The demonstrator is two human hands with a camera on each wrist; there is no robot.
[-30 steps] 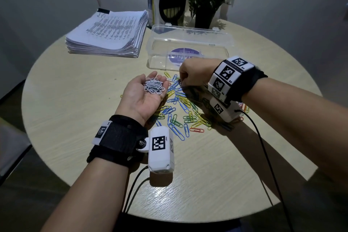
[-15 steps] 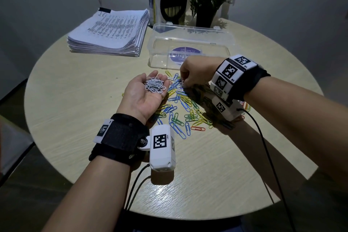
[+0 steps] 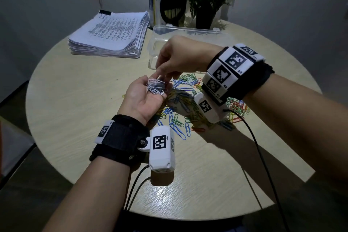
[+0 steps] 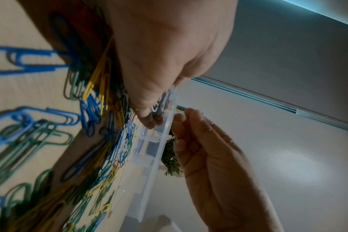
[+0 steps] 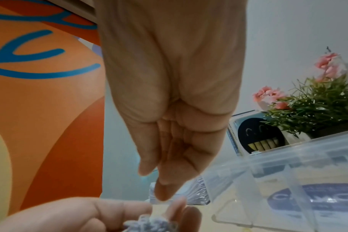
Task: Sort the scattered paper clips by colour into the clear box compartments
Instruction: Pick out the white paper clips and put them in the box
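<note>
A heap of white paper clips (image 3: 156,88) lies in the cupped, palm-up left hand (image 3: 145,98) at mid-frame, grip relaxed and spread. The right hand (image 3: 177,58) reaches down, fingertips (image 3: 161,73) pressed together at the heap. Coloured paper clips (image 3: 180,118) scatter on the desk (image 3: 75,100) below; the clear box (image 3: 188,32) stands behind.

bare table (image 3: 79,100) left, paper stack (image 3: 111,36) and seemingly open clear box (image 3: 188,33) behind
</note>
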